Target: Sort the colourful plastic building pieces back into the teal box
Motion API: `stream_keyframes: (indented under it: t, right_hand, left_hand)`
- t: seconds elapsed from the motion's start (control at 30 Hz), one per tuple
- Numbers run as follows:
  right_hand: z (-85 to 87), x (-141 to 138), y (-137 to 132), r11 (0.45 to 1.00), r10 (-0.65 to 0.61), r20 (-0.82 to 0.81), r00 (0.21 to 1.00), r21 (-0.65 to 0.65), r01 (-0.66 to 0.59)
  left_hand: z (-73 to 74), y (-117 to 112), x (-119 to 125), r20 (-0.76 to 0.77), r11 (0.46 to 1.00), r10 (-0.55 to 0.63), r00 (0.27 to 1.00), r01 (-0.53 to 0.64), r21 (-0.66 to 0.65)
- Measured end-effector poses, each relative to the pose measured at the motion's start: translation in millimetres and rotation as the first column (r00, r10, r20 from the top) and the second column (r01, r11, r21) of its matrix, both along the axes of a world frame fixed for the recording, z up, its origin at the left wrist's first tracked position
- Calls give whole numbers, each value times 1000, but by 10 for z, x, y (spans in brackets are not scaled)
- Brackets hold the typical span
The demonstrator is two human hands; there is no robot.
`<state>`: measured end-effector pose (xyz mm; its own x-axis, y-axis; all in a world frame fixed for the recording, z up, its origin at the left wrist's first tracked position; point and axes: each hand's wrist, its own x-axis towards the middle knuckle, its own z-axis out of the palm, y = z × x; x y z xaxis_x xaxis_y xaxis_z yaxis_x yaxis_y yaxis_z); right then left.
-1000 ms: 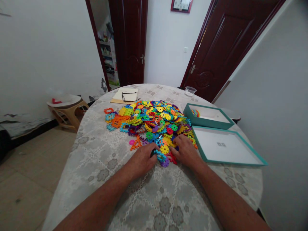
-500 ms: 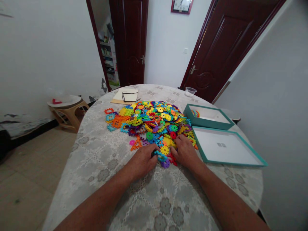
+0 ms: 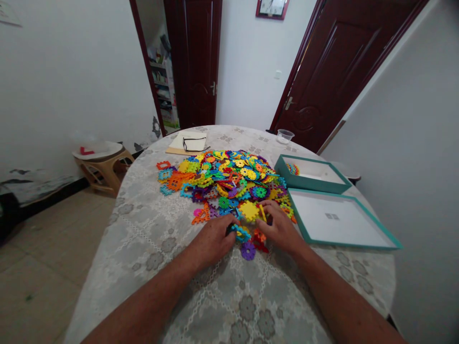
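A heap of colourful plastic interlocking pieces (image 3: 229, 177), toothed squares, triangles and notched discs, covers the middle of the table. At its near edge my left hand (image 3: 215, 241) is closed on blue toothed pieces (image 3: 242, 233), which stick out past the fingertips. My right hand (image 3: 283, 230) pinches a yellow piece (image 3: 263, 213), seen edge-on between thumb and fingers. Just left of it lies a yellow toothed square (image 3: 248, 210). A purple notched disc (image 3: 248, 251) and a red piece (image 3: 263, 245) rest on the tablecloth between my hands.
On the right lie a green-rimmed box lid (image 3: 344, 246) and a deeper green box (image 3: 311, 184) with a multicoloured round item inside. Glasses (image 3: 195, 144) rest on a notebook (image 3: 175, 151) behind the heap. A clear plastic cup (image 3: 285, 136) stands at the table's far edge.
My right hand has lifted slightly from the heap's edge and now pinches a yellow piece. The yellow square and purple disc show more fully. My left hand stays on the blue pieces.
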<state>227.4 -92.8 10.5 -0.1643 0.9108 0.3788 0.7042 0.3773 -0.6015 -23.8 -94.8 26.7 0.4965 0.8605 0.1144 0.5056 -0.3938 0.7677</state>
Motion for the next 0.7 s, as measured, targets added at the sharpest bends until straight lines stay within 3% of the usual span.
stream_keyframes:
  t: [0.1,0.4,0.6,0.7]
  right_hand:
    - [12,13,2,1000,7,2,1000,-2,-7]
    - [-99,-6,26,985,4,101,995,172,-21]
    - [8,23,-2,988,-147,31,989,57,145]
    - [31,-51,-69,989,-149,48,988,-1,149]
  left_hand:
    - [-7,-1,3,8,1000,17,1000,-17,3]
    - [-20,10,15,4,999,46,999,-46,14]
    - [-1,-2,11,12,999,28,1000,-29,19]
    - [-11,-19,21,18,999,32,999,-32,30]
